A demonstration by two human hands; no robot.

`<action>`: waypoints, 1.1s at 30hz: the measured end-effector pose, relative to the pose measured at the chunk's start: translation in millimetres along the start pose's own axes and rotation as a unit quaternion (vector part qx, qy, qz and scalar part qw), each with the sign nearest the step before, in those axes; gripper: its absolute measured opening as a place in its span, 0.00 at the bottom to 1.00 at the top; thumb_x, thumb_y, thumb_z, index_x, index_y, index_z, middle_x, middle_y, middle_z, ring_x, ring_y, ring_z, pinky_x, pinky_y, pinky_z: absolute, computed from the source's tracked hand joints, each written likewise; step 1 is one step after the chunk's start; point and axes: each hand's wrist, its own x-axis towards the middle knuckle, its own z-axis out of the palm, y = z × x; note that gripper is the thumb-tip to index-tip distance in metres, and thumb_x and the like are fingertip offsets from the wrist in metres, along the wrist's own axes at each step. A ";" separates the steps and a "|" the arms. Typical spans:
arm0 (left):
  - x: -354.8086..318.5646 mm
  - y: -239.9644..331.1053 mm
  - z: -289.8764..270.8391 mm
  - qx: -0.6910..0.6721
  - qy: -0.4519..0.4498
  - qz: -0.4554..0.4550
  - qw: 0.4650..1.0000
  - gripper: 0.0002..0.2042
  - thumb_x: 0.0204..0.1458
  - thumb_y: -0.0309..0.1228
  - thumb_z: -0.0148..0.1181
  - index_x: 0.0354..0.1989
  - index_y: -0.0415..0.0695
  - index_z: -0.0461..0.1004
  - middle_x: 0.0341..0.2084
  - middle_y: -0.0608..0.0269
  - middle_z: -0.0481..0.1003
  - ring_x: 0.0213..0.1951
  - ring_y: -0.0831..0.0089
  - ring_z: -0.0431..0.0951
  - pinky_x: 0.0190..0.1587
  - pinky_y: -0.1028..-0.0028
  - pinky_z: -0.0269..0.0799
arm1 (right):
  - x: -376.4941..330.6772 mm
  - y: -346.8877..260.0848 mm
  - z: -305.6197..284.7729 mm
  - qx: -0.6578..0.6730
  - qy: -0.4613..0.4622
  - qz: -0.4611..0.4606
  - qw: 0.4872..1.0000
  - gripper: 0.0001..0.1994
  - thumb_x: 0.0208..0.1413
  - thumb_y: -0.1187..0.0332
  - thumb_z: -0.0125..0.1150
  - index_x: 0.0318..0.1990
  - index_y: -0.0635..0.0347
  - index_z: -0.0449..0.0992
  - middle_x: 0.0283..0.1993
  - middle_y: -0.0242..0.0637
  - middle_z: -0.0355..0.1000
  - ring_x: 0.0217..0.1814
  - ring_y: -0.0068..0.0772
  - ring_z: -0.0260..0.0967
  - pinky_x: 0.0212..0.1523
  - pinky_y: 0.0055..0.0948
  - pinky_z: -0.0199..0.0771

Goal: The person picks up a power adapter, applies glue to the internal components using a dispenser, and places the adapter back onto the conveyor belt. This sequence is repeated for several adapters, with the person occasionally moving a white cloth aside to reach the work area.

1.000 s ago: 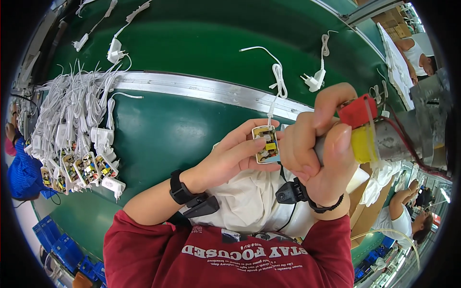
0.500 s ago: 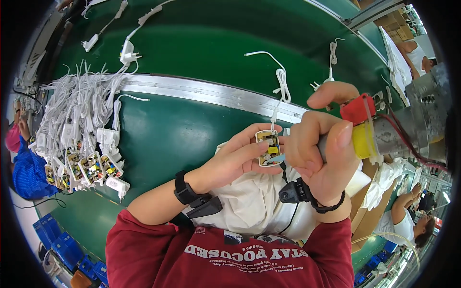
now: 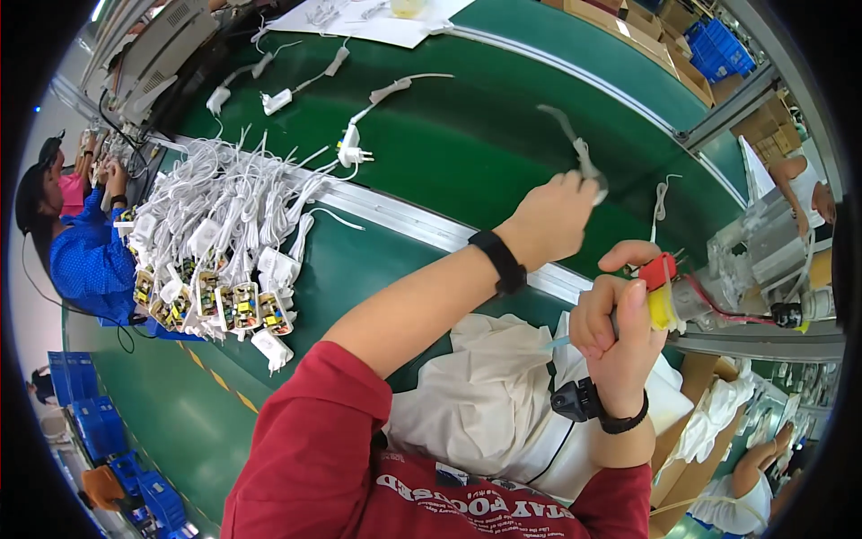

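- The coiled white cable (image 3: pixel 584 158) was on the far side of the left hand (image 3: pixel 552 220), directly off its fingertips, over the green conveyor belt (image 3: pixel 467 135).
- Its long axis slanted away from those fingers, forward and slightly to the left; the end nearest the hand was blurred and partly covered.
- The left hand's fingers were curled at that end, but whether they grasped it or had released it could not be told.
- The right hand (image 3: pixel 620 332) was farther from this cable, clenched around a cylindrical tool with a red switch (image 3: pixel 660 271) and a yellow band (image 3: pixel 663 308); a pale blue tip (image 3: pixel 558 342) stuck out to its left.
- A second white cable (image 3: pixel 661 207) stood just beyond the right thumb.
- The aluminium rail (image 3: pixel 404 214) passed beneath the left wrist, between bench (image 3: pixel 359 260) and belt; nothing visible blocked the left fingers.
- Well to the left, a white plug adapter (image 3: pixel 350 148) rested near the rail, beside a heap of white cables (image 3: pixel 238 193) and exposed circuit boards (image 3: pixel 239 307).
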 end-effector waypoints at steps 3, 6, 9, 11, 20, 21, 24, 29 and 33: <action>-12.2 -11.6 -11.7 -0.038 -0.019 -0.028 0.999 0.18 0.46 0.31 0.63 0.42 0.37 0.67 0.34 0.49 0.69 0.41 0.52 0.73 0.40 0.62 0.73 | -0.3 -2.9 -2.5 0.057 0.007 0.019 0.998 0.16 0.64 0.58 0.51 0.46 0.63 0.60 0.15 0.24 0.52 0.14 0.14 0.45 0.16 0.18 0.47; -20.4 -46.3 -50.1 0.018 0.180 0.030 0.983 0.16 0.46 0.31 0.64 0.42 0.38 0.72 0.40 0.47 0.73 0.46 0.50 0.72 0.50 0.60 0.69 | -1.7 -1.4 -5.5 0.060 0.022 0.044 0.997 0.16 0.63 0.61 0.52 0.46 0.64 0.60 0.15 0.24 0.53 0.14 0.13 0.46 0.16 0.18 0.47; -47.7 -100.4 -109.9 0.346 0.229 -0.101 0.904 0.19 0.45 0.35 0.64 0.44 0.37 0.72 0.50 0.47 0.69 0.53 0.50 0.68 0.52 0.56 0.67 | -2.4 1.8 -6.5 0.041 0.012 0.027 0.999 0.15 0.63 0.63 0.52 0.46 0.65 0.61 0.15 0.23 0.55 0.14 0.12 0.46 0.16 0.18 0.47; -70.6 -129.2 -135.2 0.475 0.105 -0.272 0.830 0.24 0.48 0.44 0.62 0.44 0.34 0.72 0.59 0.39 0.61 0.61 0.47 0.60 0.58 0.42 0.56 | -2.5 2.2 -6.2 0.050 0.002 0.027 0.998 0.15 0.63 0.63 0.53 0.46 0.66 0.61 0.15 0.23 0.56 0.14 0.12 0.47 0.16 0.18 0.47; -56.1 -94.8 -92.9 0.309 0.028 -0.186 0.932 0.09 0.49 0.34 0.58 0.32 0.42 0.73 0.25 0.51 0.76 0.30 0.55 0.78 0.42 0.56 0.71 | -2.4 -2.2 -1.3 0.005 -0.009 0.016 1.000 0.14 0.66 0.59 0.46 0.46 0.62 0.60 0.14 0.24 0.51 0.12 0.14 0.44 0.14 0.19 0.46; -56.2 -81.9 -88.8 0.273 0.045 -0.174 0.945 0.09 0.48 0.33 0.59 0.32 0.42 0.71 0.22 0.53 0.76 0.26 0.56 0.78 0.37 0.61 0.74 | -1.8 -2.7 -1.5 0.005 -0.005 0.013 1.000 0.14 0.66 0.59 0.46 0.45 0.62 0.60 0.14 0.24 0.50 0.12 0.14 0.44 0.14 0.19 0.46; -66.4 -46.6 -76.4 0.009 0.065 -0.249 0.966 0.13 0.50 0.35 0.59 0.37 0.38 0.69 0.26 0.47 0.76 0.30 0.51 0.77 0.36 0.61 0.74 | 0.1 -5.4 -4.0 0.045 0.009 0.019 0.999 0.12 0.65 0.63 0.50 0.45 0.63 0.62 0.16 0.23 0.53 0.13 0.13 0.46 0.15 0.19 0.47; -96.2 -2.2 -63.2 -0.470 0.024 -0.390 0.792 0.14 0.57 0.32 0.56 0.49 0.40 0.67 0.35 0.60 0.75 0.31 0.77 0.74 0.32 0.78 0.72 | 2.6 -10.2 -10.7 0.058 0.034 0.032 0.997 0.12 0.63 0.64 0.53 0.45 0.63 0.63 0.16 0.22 0.55 0.14 0.12 0.47 0.15 0.18 0.47; -121.0 26.6 -60.0 -0.534 -0.055 -0.377 0.755 0.18 0.61 0.34 0.53 0.55 0.40 0.62 0.42 0.61 0.73 0.39 0.81 0.72 0.27 0.81 0.66 | 5.1 -13.5 -15.4 0.041 0.029 0.013 0.999 0.13 0.63 0.62 0.53 0.45 0.63 0.64 0.16 0.23 0.56 0.14 0.11 0.48 0.16 0.18 0.48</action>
